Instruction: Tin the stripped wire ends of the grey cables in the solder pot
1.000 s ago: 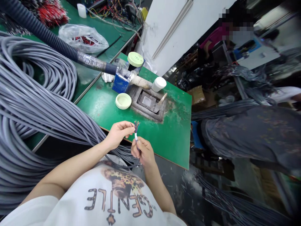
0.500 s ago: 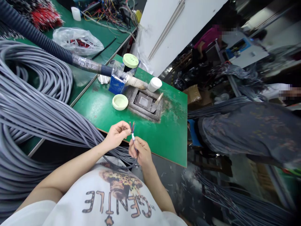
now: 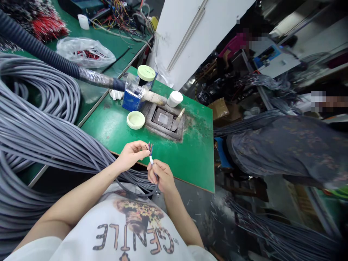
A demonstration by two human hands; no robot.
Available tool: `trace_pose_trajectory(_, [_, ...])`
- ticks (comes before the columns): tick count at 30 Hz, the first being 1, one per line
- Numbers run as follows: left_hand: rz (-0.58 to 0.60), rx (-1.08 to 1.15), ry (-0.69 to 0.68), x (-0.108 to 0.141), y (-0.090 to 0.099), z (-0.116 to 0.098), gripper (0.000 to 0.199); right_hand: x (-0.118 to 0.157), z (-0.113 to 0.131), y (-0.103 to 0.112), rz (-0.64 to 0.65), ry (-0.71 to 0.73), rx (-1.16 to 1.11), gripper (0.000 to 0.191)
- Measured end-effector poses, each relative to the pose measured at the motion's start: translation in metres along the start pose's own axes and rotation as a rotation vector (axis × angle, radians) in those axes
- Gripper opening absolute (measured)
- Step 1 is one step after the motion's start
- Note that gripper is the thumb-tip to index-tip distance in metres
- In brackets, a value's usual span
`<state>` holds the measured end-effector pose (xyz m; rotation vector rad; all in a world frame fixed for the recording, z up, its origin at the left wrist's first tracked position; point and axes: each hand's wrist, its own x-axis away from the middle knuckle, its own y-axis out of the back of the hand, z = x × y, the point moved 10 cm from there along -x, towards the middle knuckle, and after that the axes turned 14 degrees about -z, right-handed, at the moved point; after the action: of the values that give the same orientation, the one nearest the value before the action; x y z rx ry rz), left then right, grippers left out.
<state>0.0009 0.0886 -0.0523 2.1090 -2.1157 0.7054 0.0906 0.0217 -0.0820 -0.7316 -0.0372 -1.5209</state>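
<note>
Fingers of my right hand (image 3: 161, 175) are wrapped round a grey cable (image 3: 151, 159) just below its white collar. Several thin coloured wires (image 3: 150, 148) fan out of the cable's upper end. My left hand (image 3: 133, 155) pinches at these wires with thumb and forefinger, from the left side. Both hands are over the front edge of the green table (image 3: 194, 159). From my right hand the cable curves down and left toward a large bundle of grey cables (image 3: 78, 145).
A framed metal pot (image 3: 164, 119) with a spatula (image 3: 178, 120) is set in the table. Round it stand a pale green dish (image 3: 135, 120), a white jar (image 3: 174, 98), a blue box (image 3: 131, 100) and a hose (image 3: 92, 75). A person in patterned clothing (image 3: 282, 148) is at the right.
The whole view has shifted slightly, so the table and its things appear a little further left. My left fingers still pinch at the wires, and my right hand keeps its hold on the cable.
</note>
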Motion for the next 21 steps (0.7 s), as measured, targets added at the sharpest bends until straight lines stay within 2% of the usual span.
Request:
trace_pose_trajectory(3, [0.006, -0.019, -0.018, 0.000, -0.001, 0.001, 0.028, 0.001, 0.001, -0.001, -0.008, 0.009, -0.018, 0.037])
trace_pose_trajectory(5, [-0.033, -0.044, -0.051, 0.001, 0.002, 0.001, 0.027, 0.000, 0.002, 0.000, -0.034, 0.023, -0.051, 0.035])
trace_pose_trajectory(9, [-0.164, -0.138, -0.228, 0.010, 0.010, -0.006, 0.018, -0.006, 0.007, 0.010, -0.129, 0.058, -0.088, 0.031])
trace_pose_trajectory(12, [-0.156, -0.235, -0.346, 0.019, 0.007, -0.009, 0.011, -0.010, 0.014, 0.012, -0.154, 0.097, 0.044, 0.034])
trace_pose_trajectory(15, [-0.132, -0.289, -0.401, 0.023, 0.004, -0.010, 0.009, -0.013, 0.028, 0.013, -0.194, 0.177, 0.230, 0.031])
trace_pose_trajectory(17, [-0.127, -0.304, -0.424, 0.024, 0.003, -0.010, 0.008, -0.014, 0.037, 0.013, -0.213, 0.241, 0.269, 0.030])
trace_pose_trajectory(21, [-0.123, -0.254, -0.353, 0.019, 0.004, -0.001, 0.010, -0.011, 0.061, 0.016, -0.288, 0.478, 0.287, 0.024])
